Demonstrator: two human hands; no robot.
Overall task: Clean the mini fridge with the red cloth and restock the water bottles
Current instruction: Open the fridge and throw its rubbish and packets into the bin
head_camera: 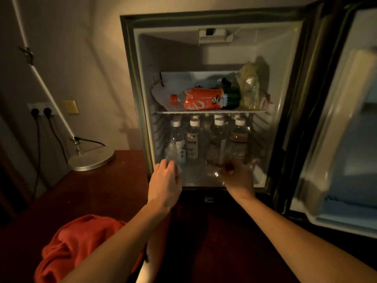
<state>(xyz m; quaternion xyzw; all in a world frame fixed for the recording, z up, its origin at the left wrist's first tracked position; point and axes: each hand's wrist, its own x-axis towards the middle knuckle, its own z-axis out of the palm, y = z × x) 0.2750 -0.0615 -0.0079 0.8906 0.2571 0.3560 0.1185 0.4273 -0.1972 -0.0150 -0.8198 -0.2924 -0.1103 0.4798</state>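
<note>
A: The left hand [165, 179] reaches into the lower compartment of the mini fridge [130, 82] at its front left corner, fingers curled by the base of the leftmost of the water bottles [177, 139]; I cannot tell whether it grips that bottle.

B: And the right hand [238, 176]?

A: At the front right of the fridge floor, fingers bent around something clear and blurred. I cannot tell what, or how firmly.

B: Where do the bottles stand?

A: Upright below the wire shelf [210, 112], 4 white caps in the front row, more behind.

B: The red cloth [81, 242]?

A: Bunched on the dark wooden tabletop [106, 193] near its front left edge, under the left forearm.

B: On the shelf?

A: An orange bottle [202, 99] lying on its side, cap left, and a crumpled plastic bag [250, 88] at the right end. The door [344, 123] hangs open on the right.
</note>
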